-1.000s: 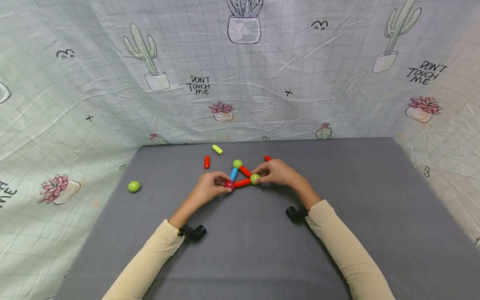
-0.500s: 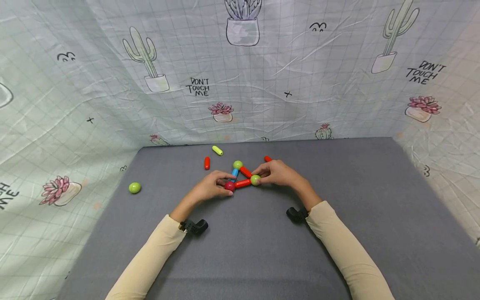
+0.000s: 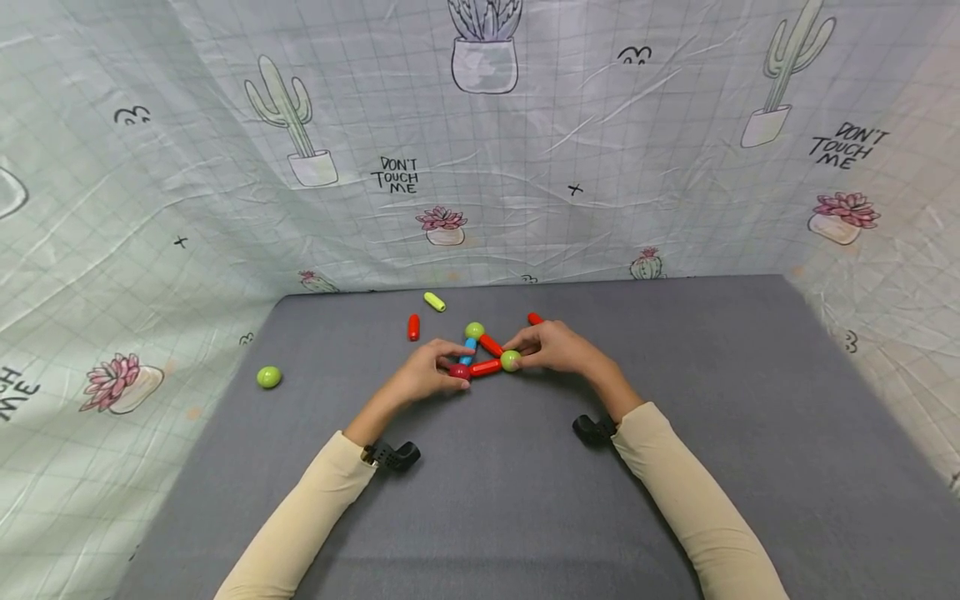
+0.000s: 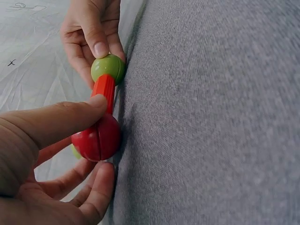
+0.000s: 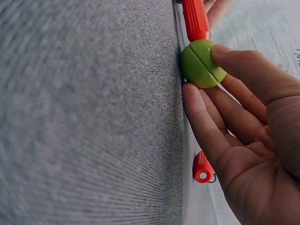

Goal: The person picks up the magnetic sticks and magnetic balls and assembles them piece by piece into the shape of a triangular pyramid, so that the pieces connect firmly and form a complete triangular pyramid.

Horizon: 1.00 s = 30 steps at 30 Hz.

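Note:
Balls and short rods form a flat triangle on the table. Its near left corner is a red ball [image 3: 459,372], and my left hand [image 3: 423,375] holds it between thumb and fingers. At the right corner, my right hand [image 3: 553,344] pinches a green ball [image 3: 511,361] with thumb and fingertips. A red rod [image 3: 487,367] joins these two balls. From the red ball a blue rod [image 3: 468,352] leads to another green ball [image 3: 475,331] at the far corner, and a second red rod [image 3: 491,345] closes the far right side. The left fingers partly cover the blue rod in the left wrist view.
Behind the triangle lie a loose red rod [image 3: 414,327] and a yellow-green rod [image 3: 434,302]. Another red rod [image 3: 535,318] shows just beyond the right hand. A separate green ball [image 3: 269,377] rests near the left edge of the grey table [image 3: 495,500]. Patterned cloth hangs behind.
My left hand has shifted its fingers on the red ball, with the forefinger now over by the blue rod. The right hand and the triangle have hardly moved.

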Each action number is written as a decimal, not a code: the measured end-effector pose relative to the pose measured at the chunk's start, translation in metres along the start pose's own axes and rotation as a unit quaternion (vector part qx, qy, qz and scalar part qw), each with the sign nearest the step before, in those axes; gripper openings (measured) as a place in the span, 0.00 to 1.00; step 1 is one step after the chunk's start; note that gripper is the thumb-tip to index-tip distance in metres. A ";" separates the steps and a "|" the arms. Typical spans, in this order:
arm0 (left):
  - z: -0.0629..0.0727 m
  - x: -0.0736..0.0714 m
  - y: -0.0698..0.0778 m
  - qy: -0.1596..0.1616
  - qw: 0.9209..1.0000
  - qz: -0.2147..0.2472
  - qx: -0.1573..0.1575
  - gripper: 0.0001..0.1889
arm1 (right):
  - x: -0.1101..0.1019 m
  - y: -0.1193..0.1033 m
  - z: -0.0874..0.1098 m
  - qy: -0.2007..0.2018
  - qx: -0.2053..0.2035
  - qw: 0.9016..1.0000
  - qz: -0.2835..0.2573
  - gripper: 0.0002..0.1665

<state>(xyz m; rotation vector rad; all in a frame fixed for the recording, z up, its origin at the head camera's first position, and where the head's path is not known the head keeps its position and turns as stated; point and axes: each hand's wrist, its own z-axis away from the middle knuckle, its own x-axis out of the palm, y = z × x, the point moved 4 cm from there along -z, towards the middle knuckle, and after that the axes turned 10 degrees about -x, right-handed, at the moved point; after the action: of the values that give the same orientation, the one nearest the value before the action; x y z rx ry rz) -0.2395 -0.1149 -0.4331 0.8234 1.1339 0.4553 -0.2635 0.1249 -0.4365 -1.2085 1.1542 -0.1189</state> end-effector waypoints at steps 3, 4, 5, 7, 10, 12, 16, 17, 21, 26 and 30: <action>0.002 -0.001 -0.001 -0.001 1.000 0.022 0.001 0.27 | 0.000 0.001 -0.001 0.000 0.002 1.000 -0.002 0.20; 0.002 -0.002 -0.001 -0.001 1.000 0.030 -0.001 0.27 | 0.000 0.002 -0.001 -0.001 0.003 1.000 -0.002 0.20; 0.003 -0.002 -0.002 -0.001 0.999 0.036 -0.003 0.27 | 0.000 0.002 -0.001 -0.001 0.005 1.000 -0.004 0.20; 0.003 -0.002 -0.002 0.000 0.999 0.050 -0.005 0.26 | 0.000 0.002 -0.002 -0.001 0.005 1.000 -0.008 0.20; 0.004 -0.003 -0.004 0.009 0.998 0.067 -0.015 0.26 | -0.001 0.000 -0.002 -0.001 0.004 1.000 -0.014 0.20; 0.003 -0.003 -0.005 0.019 0.997 0.074 -0.026 0.26 | -0.001 -0.001 -0.001 -0.001 0.002 1.000 -0.018 0.20; 0.001 -0.003 -0.010 0.040 0.994 0.085 -0.054 0.23 | -0.001 -0.001 0.001 0.003 -0.004 1.000 -0.031 0.20; 0.001 -0.003 -0.010 0.045 0.993 0.086 -0.061 0.22 | -0.001 -0.001 0.002 0.005 -0.005 0.999 -0.036 0.20; 0.000 -0.003 -0.012 0.056 0.993 0.082 -0.068 0.20 | -0.001 0.000 0.005 0.014 0.000 0.998 -0.056 0.20; 0.002 -0.003 -0.008 0.069 0.994 0.053 -0.063 0.19 | 0.000 0.000 0.005 0.021 0.003 0.998 -0.058 0.20; 0.004 -0.003 -0.003 0.078 0.995 0.023 -0.052 0.20 | 0.001 -0.002 0.004 0.020 -0.001 0.999 -0.048 0.20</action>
<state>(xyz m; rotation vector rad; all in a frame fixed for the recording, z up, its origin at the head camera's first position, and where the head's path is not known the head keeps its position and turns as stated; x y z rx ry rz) -0.2372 -0.1202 -0.4330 0.7341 1.2259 0.6196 -0.2596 0.1263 -0.4358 -1.2690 1.1315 -0.2152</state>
